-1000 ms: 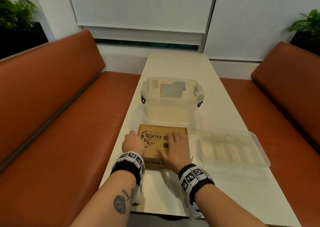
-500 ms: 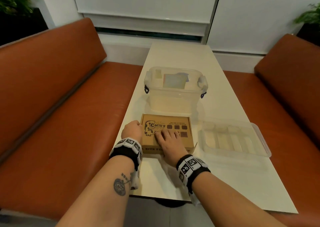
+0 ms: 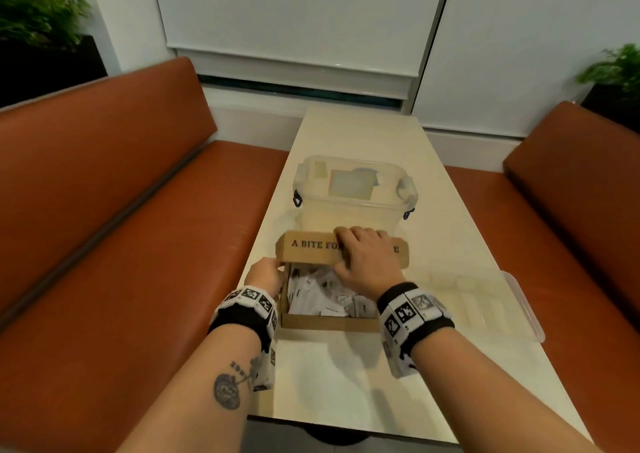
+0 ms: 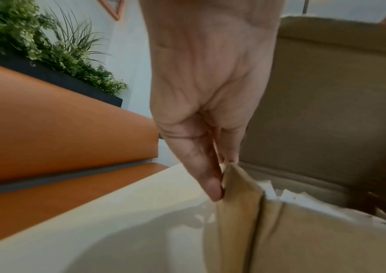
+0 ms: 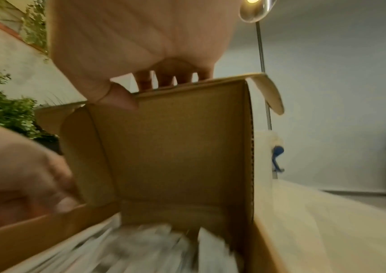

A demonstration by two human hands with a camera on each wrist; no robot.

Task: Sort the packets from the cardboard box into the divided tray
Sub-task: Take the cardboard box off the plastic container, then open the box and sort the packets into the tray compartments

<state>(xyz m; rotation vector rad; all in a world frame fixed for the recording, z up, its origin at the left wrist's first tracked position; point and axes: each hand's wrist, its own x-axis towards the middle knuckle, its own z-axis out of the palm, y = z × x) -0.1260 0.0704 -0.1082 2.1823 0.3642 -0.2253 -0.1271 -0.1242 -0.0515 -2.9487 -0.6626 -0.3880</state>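
Head view
Box: cardboard box (image 3: 329, 323) sits near the front edge of the table (image 3: 363, 383), lid (image 3: 311, 250) lifted up.
Right hand: right hand (image 3: 367, 262) grips the lid's top edge, fingers curled over it.
Left hand: left hand (image 3: 265, 278) holds the box's left wall.
Packets: white packets (image 3: 322, 293) lie piled inside the box.
Tray: clear divided tray (image 3: 519, 314) lies just right of the box.
Tub: clear tub with lid (image 3: 353, 193) stands right behind the box, close to the raised lid.
Room: orange benches (image 3: 104, 227) run on both sides of the box; plants (image 3: 38, 13) in the far corners.

Left wrist view
Grip: fingers (image 4: 201, 166) and thumb pinch the box wall (image 4: 236, 194).
Surface: pale table top (image 4: 117, 221) left of the box.

Right wrist view
Grip: thumb (image 5: 117, 97) in front and fingers behind clamp the lid (image 5: 175, 147).
Packets: blurry white packets (image 5: 140, 249) below the lid.
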